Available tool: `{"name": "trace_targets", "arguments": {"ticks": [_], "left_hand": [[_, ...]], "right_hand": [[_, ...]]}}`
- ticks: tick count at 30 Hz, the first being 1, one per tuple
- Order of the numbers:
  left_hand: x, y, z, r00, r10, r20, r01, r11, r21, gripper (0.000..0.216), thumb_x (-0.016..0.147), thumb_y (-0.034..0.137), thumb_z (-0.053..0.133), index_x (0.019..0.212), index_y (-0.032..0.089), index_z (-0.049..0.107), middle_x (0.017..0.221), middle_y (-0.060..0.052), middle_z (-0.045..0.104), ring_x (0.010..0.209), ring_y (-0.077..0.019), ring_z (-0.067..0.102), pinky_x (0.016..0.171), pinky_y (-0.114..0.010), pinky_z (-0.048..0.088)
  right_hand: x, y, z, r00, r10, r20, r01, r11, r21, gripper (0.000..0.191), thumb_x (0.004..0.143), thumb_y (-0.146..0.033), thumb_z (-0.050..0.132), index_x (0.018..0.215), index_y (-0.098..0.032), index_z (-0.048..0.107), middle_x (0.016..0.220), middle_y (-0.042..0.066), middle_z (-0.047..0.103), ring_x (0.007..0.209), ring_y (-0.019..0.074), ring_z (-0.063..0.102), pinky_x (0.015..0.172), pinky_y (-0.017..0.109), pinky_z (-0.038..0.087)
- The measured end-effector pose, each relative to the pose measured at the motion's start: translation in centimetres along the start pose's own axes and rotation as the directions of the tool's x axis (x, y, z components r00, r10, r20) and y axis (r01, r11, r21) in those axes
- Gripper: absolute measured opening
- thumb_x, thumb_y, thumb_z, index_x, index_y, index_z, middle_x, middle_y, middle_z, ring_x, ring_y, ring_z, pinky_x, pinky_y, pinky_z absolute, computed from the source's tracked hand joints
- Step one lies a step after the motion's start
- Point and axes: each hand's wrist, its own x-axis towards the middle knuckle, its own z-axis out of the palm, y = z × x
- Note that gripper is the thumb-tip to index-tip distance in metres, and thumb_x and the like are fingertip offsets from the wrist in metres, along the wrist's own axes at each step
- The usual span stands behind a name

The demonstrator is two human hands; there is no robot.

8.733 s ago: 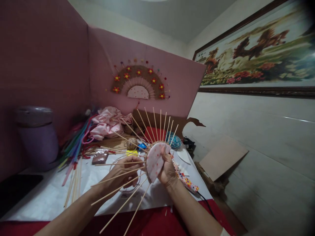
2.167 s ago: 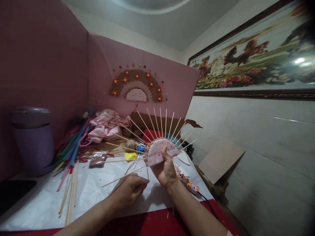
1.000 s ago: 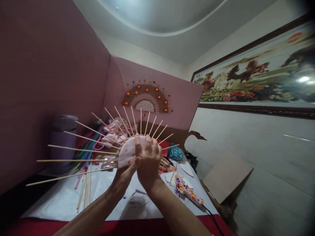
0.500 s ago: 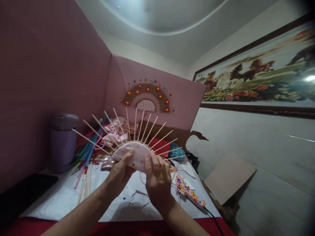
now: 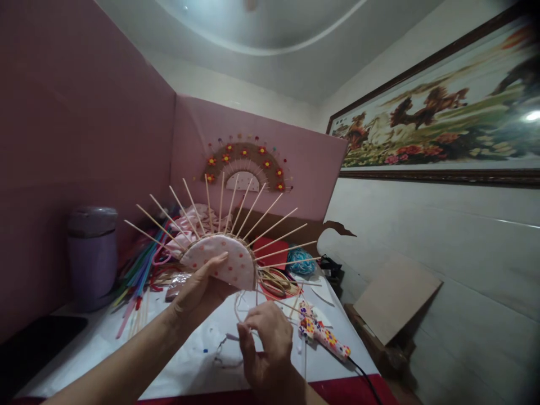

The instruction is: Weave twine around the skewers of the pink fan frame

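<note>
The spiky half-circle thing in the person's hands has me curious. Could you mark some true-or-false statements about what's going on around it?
1. The left hand holds the dotted half-disc. True.
2. The right hand grips the flowered tool. False: the tool lies apart from it; the hand seems to pinch a pale strand.
3. Thin sticks fan out from the half-disc's curved edge. True.
4. The blue yarn sits left of the purple cup. False: the yarn is far to the cup's right.
5. A black cord runs from the tool. True.
</note>
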Motion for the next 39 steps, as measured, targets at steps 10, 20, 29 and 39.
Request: {"name": "trace_targets", "arguments": {"ticks": [10,20,29,39], "left_hand": [[1.3,0.1,0.2,0.999,0.03,-0.042,-0.032,0.999,-0.039,0.015,0.078,0.014,0.055,0.092,0.014,0.06,0.088,-0.008,0.067,0.081,-0.0199,0.061,0.077,-0.044,0.05],[0.4,-1.8,-1.0,0.986,0.001,-0.166,-0.032,0.982,-0.184,0.018,0.074,0.008,0.059,0.091,0.014,0.06,0.084,-0.006,0.067,0.077,-0.0171,0.063,0.07,-0.03,0.053],[-1.0,-1.4,-0.3,0.966,-0.147,-0.211,0.07,0.94,-0.335,0.025,0.075,0.005,0.055,0.099,0.013,0.057,0.087,-0.009,0.068,0.081,-0.0208,0.064,0.074,-0.037,0.052],[-0.5,-0.2,-0.4,0.909,-0.138,-0.394,-0.04,0.911,-0.411,0.016,0.075,0.002,0.054,0.08,0.015,0.059,0.073,-0.003,0.069,0.066,-0.0146,0.066,0.064,-0.028,0.054]], "right_hand": [[0.9,0.2,1.0,0.725,0.688,0.039,-0.668,0.687,0.286,0.032,0.079,-0.039,0.052,0.103,-0.018,0.046,0.101,0.009,0.053,0.094,0.0196,0.049,0.081,0.033,0.039],[-0.4,1.4,2.7,0.608,0.752,0.256,-0.708,0.368,0.602,0.032,0.079,-0.045,0.049,0.069,-0.015,0.053,0.046,-0.009,0.027,0.037,0.0043,0.021,0.035,0.017,0.016],[-1.1,-0.1,2.1,0.723,0.644,0.25,-0.666,0.552,0.501,0.029,0.08,-0.038,0.051,0.062,-0.016,0.056,0.057,-0.002,0.045,0.055,0.0103,0.042,0.052,0.021,0.036],[-2.2,-1.6,3.4,0.45,0.778,0.44,-0.808,0.144,0.571,0.038,0.07,-0.053,0.057,0.063,-0.015,0.054,0.04,-0.011,0.022,0.036,0.003,0.014,0.039,0.019,0.009]]}}
